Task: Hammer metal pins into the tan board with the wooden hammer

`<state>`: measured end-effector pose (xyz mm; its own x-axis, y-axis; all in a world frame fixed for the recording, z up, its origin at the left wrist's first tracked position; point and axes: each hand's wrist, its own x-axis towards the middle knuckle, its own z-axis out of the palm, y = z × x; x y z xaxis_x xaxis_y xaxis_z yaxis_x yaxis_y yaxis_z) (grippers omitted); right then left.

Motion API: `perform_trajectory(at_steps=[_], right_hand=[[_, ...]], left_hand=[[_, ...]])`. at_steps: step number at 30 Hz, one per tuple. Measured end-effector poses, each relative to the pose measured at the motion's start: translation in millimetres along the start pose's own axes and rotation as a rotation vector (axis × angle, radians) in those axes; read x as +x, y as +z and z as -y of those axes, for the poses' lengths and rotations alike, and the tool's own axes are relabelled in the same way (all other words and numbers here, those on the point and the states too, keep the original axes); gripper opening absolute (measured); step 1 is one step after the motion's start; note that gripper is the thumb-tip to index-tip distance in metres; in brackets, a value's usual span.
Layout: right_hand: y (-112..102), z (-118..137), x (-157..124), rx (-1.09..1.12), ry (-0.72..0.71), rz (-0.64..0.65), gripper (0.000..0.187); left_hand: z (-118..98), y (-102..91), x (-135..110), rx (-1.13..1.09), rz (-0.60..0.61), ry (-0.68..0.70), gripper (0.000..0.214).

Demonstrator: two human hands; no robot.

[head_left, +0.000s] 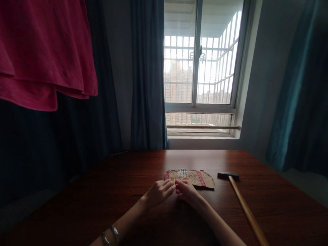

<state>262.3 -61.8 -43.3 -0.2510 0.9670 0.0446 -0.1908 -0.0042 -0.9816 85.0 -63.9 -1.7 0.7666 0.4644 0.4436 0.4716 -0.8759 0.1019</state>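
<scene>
At the near edge of a piece of cardboard (193, 178), my left hand (160, 192) and my right hand (187, 190) meet, fingertips pinched together. A small thin thing shows at the fingertips, too small to name. The cardboard lies flat, with many small holes, pink-red bands and a ragged edge. Several nails (182, 172) stand upright in it, just beyond my hands. My fingers and wrists cover part of its front left side. Two silver bracelets sit on my left forearm.
A hammer (246, 206) with a dark head and long wooden handle lies to the right on the brown wooden table (124, 225). A thin dark object (137, 194) lies left of my left hand. A pink cloth (43, 52) hangs at upper left; a window and blue curtains stand behind.
</scene>
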Motion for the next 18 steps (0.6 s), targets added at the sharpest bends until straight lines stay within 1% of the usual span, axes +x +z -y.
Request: perform_trajectory(at_steps=[3, 4, 6, 8, 10, 12, 14, 16, 18], right_hand=[[-1.2, 2.5, -2.6, 0.027, 0.019, 0.012, 0.044], [-1.3, 3.2, -3.1, 0.028, 0.021, 0.009, 0.043], [-3.0, 5.4, -3.1, 0.014, 0.008, -0.016, 0.042], [-9.0, 9.9, -0.9, -0.023, -0.035, -0.079, 0.042], [-21.6, 16.3, 4.8, -0.082, -0.109, -0.183, 0.043], [-39.9, 22.9, 14.3, -0.158, -0.193, -0.308, 0.044], [-60.2, 26.8, 26.4, -0.244, -0.261, -0.414, 0.045], [-77.3, 25.9, 38.8, -0.325, -0.308, -0.473, 0.045], [-88.0, 20.0, 49.1, -0.399, -0.340, -0.493, 0.042]], left_hand=[[2.8, 0.2, 0.5, 0.070, 0.029, 0.103, 0.027], [3.9, 1.0, 0.8, 0.087, 0.035, 0.116, 0.028], [5.4, 3.7, 2.1, 0.102, 0.032, 0.119, 0.029], [5.7, 7.0, 4.6, 0.098, -0.006, 0.097, 0.033], [6.0, 10.9, 8.5, 0.076, -0.080, 0.038, 0.041], [7.7, 15.6, 14.5, 0.033, -0.156, -0.055, 0.046], [11.9, 21.5, 23.3, -0.035, -0.221, -0.157, 0.047], [18.9, 29.0, 35.3, -0.115, -0.277, -0.249, 0.045], [28.0, 37.5, 49.8, -0.197, -0.322, -0.329, 0.042]])
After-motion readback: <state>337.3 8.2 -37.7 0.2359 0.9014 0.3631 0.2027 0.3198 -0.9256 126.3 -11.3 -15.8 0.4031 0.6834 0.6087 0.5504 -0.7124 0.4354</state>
